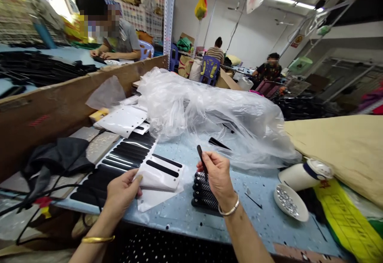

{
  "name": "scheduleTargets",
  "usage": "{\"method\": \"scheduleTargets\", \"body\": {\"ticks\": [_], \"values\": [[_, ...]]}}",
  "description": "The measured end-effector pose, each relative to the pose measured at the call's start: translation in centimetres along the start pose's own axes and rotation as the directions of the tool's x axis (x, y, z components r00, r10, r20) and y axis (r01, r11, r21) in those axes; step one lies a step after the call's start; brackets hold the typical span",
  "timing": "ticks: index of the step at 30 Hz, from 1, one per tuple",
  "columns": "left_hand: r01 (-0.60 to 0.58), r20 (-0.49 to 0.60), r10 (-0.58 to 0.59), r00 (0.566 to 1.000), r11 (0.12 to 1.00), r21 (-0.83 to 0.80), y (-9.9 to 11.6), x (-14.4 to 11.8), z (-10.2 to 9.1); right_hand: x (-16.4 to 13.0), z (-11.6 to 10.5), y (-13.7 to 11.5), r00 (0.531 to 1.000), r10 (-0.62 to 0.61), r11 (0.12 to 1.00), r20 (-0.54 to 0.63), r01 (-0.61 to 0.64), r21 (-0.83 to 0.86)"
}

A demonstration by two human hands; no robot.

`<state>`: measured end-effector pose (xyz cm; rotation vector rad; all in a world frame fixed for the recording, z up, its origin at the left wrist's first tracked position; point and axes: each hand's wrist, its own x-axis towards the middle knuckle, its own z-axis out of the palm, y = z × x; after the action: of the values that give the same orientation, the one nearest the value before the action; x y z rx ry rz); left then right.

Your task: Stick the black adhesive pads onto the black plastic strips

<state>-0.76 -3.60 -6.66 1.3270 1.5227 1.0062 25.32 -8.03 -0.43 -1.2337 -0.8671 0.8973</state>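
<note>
My left hand (125, 189) pinches the edge of a white backing sheet (161, 181) that carries two black strips with rounded ends. Another white sheet (152, 201) lies beneath it on the blue tabletop. Between the thumb and fingers of my right hand (218, 171) stands a thin black strip (200, 151), held nearly upright. Under and beside that hand sits a row of black textured pieces (203, 193) with small shiny studs at their ends, partly hidden by my wrist. Several glossy black strips (122, 155) lie side by side to the left of my left hand.
Clear plastic sheeting (191, 103) is heaped at the back of the table. A white bowl of small metal parts (291, 203) and a white bottle (305, 174) stand at the right. Along the left runs a wooden partition (74, 91), with a co-worker (125, 35) behind it.
</note>
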Motion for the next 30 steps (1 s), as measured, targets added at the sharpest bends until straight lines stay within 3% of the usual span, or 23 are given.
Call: {"method": "scheduleTargets", "body": {"ticks": [3,5,6,8,9,10,12,16,20,22,25,27,29,30], "values": [[-0.066,-0.157,0.112,0.981,0.959,0.275,0.8,-0.4,-0.5,-3.1,-3.7,0.2,0.995,0.078,0.968,0.056,-0.062,-0.243],[-0.137,-0.241,0.281,0.929,0.866,0.48,1.8,-2.1,-0.4,-5.5,-5.3,1.0,0.997,-0.013,0.892,0.08,0.047,-0.449],[-0.188,-0.233,0.341,0.911,0.845,0.5,2.3,-3.3,-0.1,-6.6,-5.8,1.4,0.987,-0.104,0.831,0.121,0.153,-0.535],[-0.326,-0.122,0.404,0.907,0.854,0.406,2.9,-5.8,1.4,-8.2,-6.1,2.0,0.923,-0.286,0.659,0.256,0.384,-0.647],[-0.403,0.005,0.426,0.905,0.85,0.338,3.0,-7.0,2.4,-8.8,-6.0,2.1,0.879,-0.345,0.569,0.328,0.474,-0.672],[-0.47,0.097,0.462,0.882,0.842,0.266,3.0,-8.0,3.5,-9.3,-5.9,2.2,0.841,-0.38,0.493,0.385,0.536,-0.685],[-0.554,0.154,0.532,0.832,0.801,0.227,2.5,-9.0,5.4,-9.8,-5.5,2.2,0.807,-0.387,0.414,0.446,0.585,-0.698],[-0.578,0.105,0.594,0.798,0.703,0.414,0.6,-6.7,6.7,-10.2,-5.6,2.6,0.802,-0.4,0.434,0.443,0.592,-0.679],[-0.645,0.36,0.548,0.755,0.519,0.561,0.1,-1.5,4.6,-10.3,-6.6,3.3,0.813,-0.452,0.504,0.367,0.572,-0.647],[-0.623,0.345,0.547,0.763,0.477,0.62,0.8,-0.1,3.3,-10.3,-7.0,3.4,0.828,-0.446,0.528,0.34,0.55,-0.647],[-0.552,0.076,0.671,0.738,0.534,0.641,2.8,-1.5,2.3,-10.4,-7.4,3.1,0.835,-0.442,0.532,0.328,0.538,-0.654],[-0.549,-0.012,0.662,0.75,0.632,0.546,4.2,-4.2,2.9,-10.6,-7.4,2.9,0.832,-0.445,0.532,0.332,0.543,-0.65],[-0.508,0.072,0.518,0.852,0.787,0.351,5.2,-7.2,4.4,-10.9,-7.3,2.7,0.827,-0.448,0.532,0.341,0.552,-0.642],[-0.422,0.2,0.382,0.902,0.877,0.23,5.4,-8.5,5.4,-11.1,-7.3,2.6,0.823,-0.448,0.53,0.348,0.558,-0.638]]}}
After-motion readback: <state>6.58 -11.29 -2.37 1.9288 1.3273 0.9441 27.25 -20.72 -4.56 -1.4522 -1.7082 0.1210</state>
